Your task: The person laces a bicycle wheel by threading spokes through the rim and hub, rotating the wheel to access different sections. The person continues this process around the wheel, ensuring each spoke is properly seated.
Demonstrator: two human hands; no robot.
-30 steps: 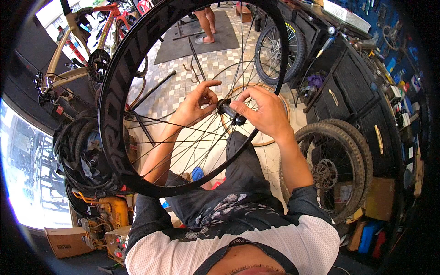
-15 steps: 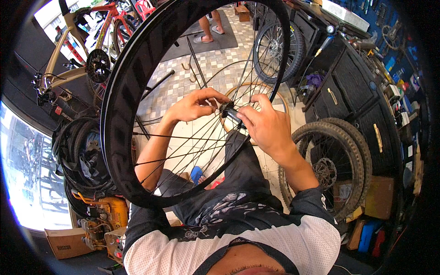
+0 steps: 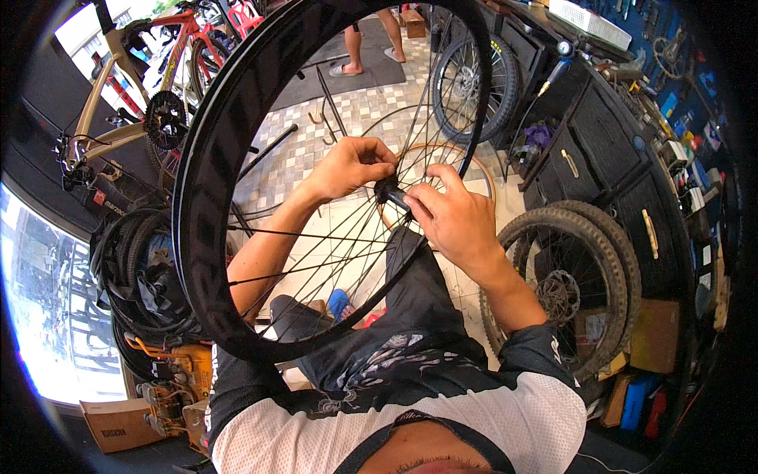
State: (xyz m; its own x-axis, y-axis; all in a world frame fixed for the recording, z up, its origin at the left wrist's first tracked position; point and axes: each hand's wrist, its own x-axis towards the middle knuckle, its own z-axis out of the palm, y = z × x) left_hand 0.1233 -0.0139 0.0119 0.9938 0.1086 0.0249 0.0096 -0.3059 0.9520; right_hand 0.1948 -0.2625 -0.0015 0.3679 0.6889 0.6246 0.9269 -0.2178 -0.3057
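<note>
A black deep-rim bicycle wheel (image 3: 203,213) stands tilted before me, its rim low across my lap. Thin black spokes meet at its dark hub (image 3: 389,193), between my hands. My left hand (image 3: 353,167) reaches through the spokes, thumb and fingers pinched together at the hub's far end; what lies between the fingertips is too small to make out. On the hub's near side, my right hand (image 3: 454,212) has its thumb and fingers closed around the hub body, with the index finger raised and bent.
Right of me lean two knobby-tyred wheels (image 3: 564,217) beside black drawers (image 3: 608,162). Another wheel (image 3: 474,87) stands farther off. Left are a bike frame (image 3: 110,142), hanging tyres (image 3: 134,268) and a yellow machine (image 3: 185,367). A person's legs (image 3: 353,51) show on a mat ahead.
My left hand has risen slightly and its fingers have curled into a pinch at the hub. The right hand has shifted a little left. The legs in the background have moved.
</note>
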